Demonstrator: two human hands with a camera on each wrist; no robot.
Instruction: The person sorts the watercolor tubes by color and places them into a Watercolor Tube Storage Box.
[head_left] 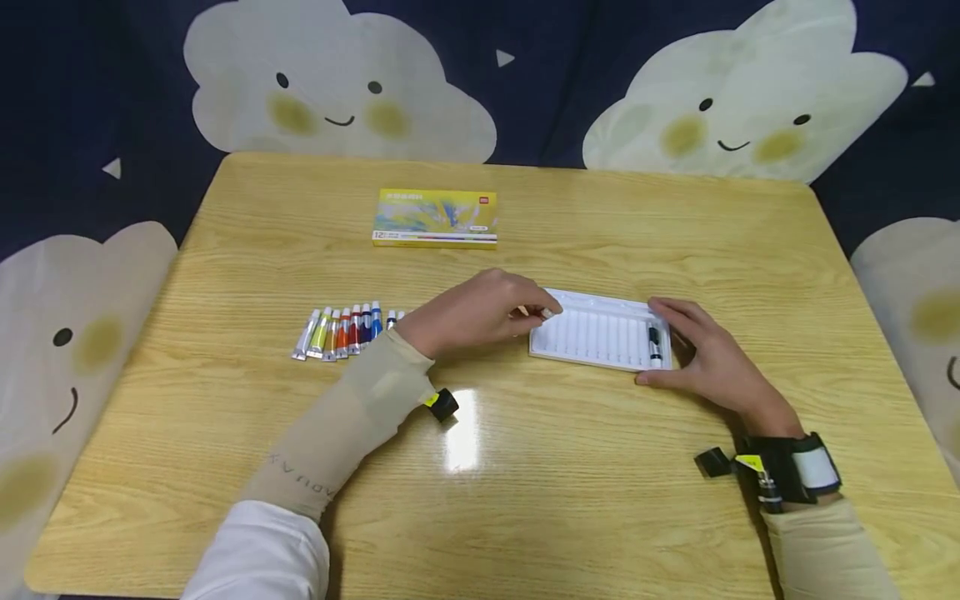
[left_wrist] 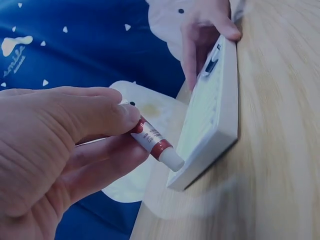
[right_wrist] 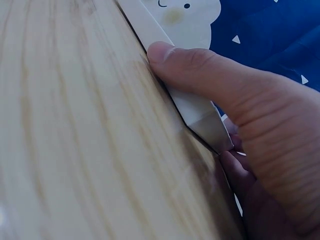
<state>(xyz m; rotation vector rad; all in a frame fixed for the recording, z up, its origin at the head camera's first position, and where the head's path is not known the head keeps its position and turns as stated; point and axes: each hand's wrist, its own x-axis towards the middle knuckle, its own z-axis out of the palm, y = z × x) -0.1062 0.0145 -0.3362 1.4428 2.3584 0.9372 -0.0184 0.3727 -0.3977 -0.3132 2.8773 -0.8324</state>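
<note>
My left hand pinches a small paint tube between thumb and fingers. The tube has reddish-brown bands and a white cap, which points at the near end of a white slotted tray in the left wrist view. In the head view, that hand is at the tray's left end and hides most of the tube. My right hand grips the tray's right end, thumb on the near side and fingers on the far side. One black-banded paint tube lies in the rightmost slot.
Several paint tubes in different colours lie in a row on the left of the wooden table. A couple more are partly hidden behind my left wrist. Farther back lies a yellow paint box. Cloud-patterned dark cloth surrounds the table.
</note>
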